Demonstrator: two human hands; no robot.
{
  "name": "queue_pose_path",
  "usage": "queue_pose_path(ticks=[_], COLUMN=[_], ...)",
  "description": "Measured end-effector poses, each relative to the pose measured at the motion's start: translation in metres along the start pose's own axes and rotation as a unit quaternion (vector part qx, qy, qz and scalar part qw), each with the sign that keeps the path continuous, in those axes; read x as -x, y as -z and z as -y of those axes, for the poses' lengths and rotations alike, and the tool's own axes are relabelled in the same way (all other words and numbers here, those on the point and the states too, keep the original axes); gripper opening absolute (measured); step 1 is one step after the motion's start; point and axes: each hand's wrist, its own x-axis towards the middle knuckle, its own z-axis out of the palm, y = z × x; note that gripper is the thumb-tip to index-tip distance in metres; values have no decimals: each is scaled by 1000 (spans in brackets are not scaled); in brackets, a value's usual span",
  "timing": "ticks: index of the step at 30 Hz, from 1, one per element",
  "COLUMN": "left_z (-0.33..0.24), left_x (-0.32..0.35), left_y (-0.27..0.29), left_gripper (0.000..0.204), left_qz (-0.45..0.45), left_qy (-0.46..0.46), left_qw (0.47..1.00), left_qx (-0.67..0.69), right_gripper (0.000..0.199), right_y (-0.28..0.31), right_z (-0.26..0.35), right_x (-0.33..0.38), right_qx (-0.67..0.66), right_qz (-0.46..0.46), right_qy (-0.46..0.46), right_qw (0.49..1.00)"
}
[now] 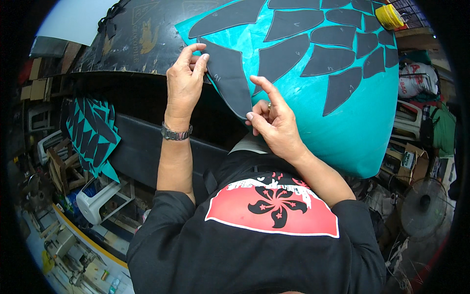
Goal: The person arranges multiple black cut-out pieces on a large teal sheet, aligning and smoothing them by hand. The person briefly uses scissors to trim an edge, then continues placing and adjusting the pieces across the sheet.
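A black, flat cut-out piece (226,73) with a thin pale edge lies along the left edge of a teal sheet (364,142). My left hand (187,81), with a watch on its wrist, pinches the piece's upper tip between thumb and fingers. At its lower corner, my right hand (275,120) grips the piece with the thumb against curled fingers, while the index finger points up and away. Several more black shapes (327,60), some with small pale marks, are spread over the teal sheet. The undersides of the fingertips are hidden.
Under the sheet is a dark, worn tabletop (132,36). A yellow container (389,17) stands at the far right corner. Teal and black sheets (93,134) hang at left, above a white plastic stool (100,201). A standing fan (423,208) is at lower right.
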Motion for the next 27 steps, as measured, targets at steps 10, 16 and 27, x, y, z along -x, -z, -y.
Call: queue_pose_path(ticks=[10,16,27], left_z=[9,16,1], left_x=[-2,-3,15], left_y=[6,7,10], left_gripper=[36,45,60], left_qz=[46,53,71], left_qy=[-14,-7,-104], left_qw=[996,996,988], left_qx=[70,72,-90], right_gripper=[65,62,57], right_y=[7,5,8], right_z=[9,0,9], right_x=[-3,-6,-7], right_qx=[35,37,288], right_qz=[18,1,8], right_qy=[24,-1,12], right_qw=[999,999,958])
